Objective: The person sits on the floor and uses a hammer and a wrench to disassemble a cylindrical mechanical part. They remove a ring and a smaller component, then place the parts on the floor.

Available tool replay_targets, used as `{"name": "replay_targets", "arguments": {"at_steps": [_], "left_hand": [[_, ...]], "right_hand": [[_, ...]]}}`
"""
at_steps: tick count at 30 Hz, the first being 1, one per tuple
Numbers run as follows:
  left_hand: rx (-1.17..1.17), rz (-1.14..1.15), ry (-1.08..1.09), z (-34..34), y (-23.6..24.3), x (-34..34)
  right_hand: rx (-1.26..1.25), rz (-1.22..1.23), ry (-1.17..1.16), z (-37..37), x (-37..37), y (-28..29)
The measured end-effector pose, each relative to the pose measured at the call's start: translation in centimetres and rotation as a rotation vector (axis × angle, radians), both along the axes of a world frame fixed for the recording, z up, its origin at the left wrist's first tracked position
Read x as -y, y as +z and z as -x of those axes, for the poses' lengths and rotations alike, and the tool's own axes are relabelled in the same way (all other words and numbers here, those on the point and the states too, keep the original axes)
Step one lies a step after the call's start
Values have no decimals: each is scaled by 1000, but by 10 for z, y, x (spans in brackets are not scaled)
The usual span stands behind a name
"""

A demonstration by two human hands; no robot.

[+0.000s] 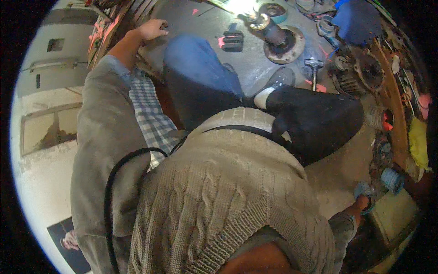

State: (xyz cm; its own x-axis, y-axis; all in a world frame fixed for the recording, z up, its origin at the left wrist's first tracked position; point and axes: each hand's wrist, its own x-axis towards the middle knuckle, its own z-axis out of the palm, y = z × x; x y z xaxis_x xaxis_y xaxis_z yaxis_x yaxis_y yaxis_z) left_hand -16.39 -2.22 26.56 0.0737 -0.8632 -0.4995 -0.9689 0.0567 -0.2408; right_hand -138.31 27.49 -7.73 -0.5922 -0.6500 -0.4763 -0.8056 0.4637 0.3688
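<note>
My left hand (154, 29) is stretched out at the far left, beside the cluttered edge of the work area. Its thumb and fingers are apart and slightly bent, and I see nothing held. Low at the right, my right hand (362, 202) is beside a rounded blue-grey object (364, 189). That object covers its fingers, so whether they grip it is unclear. Between my knees and the far edge stands a dark metal shaft (274, 34) on a round flange (292, 49). A black and pink work glove (232, 41) lies to its left. A hammer (314, 68) lies to its right.
A bright light shines at the far edge near a teal-rimmed round part (273, 12). Greasy gear housings (365, 71) stand at the right, against a wooden board (392, 91). A yellow cloth or bag (417, 144) and a blue can (392, 180) are lower right.
</note>
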Motion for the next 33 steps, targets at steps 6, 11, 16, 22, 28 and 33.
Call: {"name": "replay_targets", "arguments": {"at_steps": [6,11,16,22,28,33], "left_hand": [[23,-19,81,-17,-16,-39],[13,-27,114,-26,-20,-59],[-50,-14,200,-45,-33,-80],[-459,58,337,-77,-60,-134],[-209,96,166,-94,-47,-76],[-453,497,-169,-40,-9,31]], "right_hand": [[64,15,37,-14,5,-10],[192,72,128,-35,13,-25],[440,220,239,-56,14,-54],[119,-58,559,-68,24,-47],[317,257,431,-158,81,93],[284,360,522,-277,156,279]]}}
